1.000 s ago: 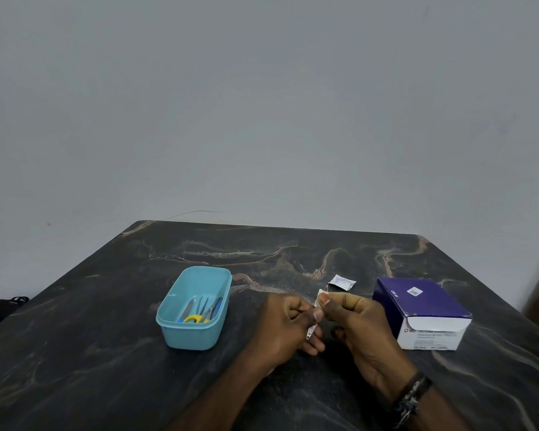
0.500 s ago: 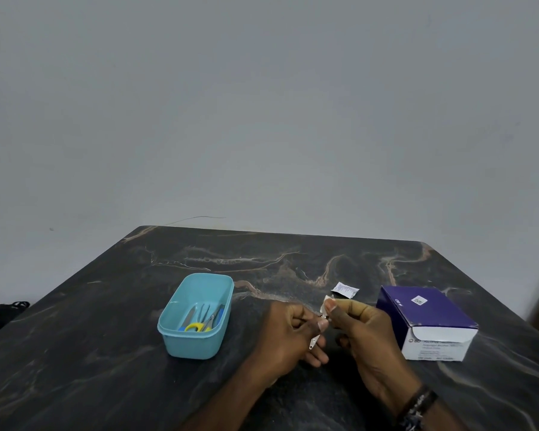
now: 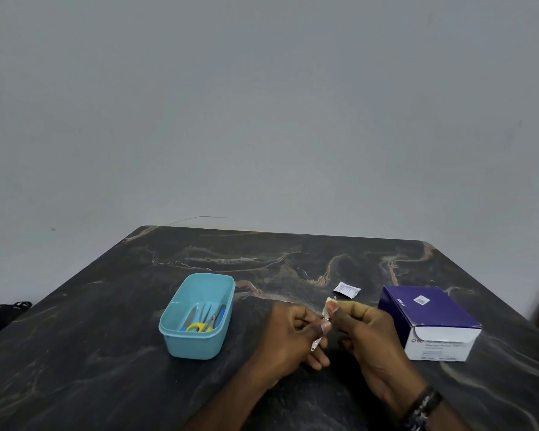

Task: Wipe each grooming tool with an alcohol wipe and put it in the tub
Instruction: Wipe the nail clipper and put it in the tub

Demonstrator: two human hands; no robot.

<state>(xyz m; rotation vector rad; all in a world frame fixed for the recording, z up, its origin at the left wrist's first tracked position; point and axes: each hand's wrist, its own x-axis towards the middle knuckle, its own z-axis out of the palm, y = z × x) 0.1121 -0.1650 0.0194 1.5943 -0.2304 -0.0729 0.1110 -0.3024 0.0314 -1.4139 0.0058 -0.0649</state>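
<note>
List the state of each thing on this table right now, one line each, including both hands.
Left hand: grips a small metal tool.
Right hand: pinches a white wipe against the tool.
Tub: open, no lid, upright, holding several tools.
Wipe box: lying on the table, end flap closed.
Wipe packet: lying flat beyond the hands; torn or not, cannot tell.
</note>
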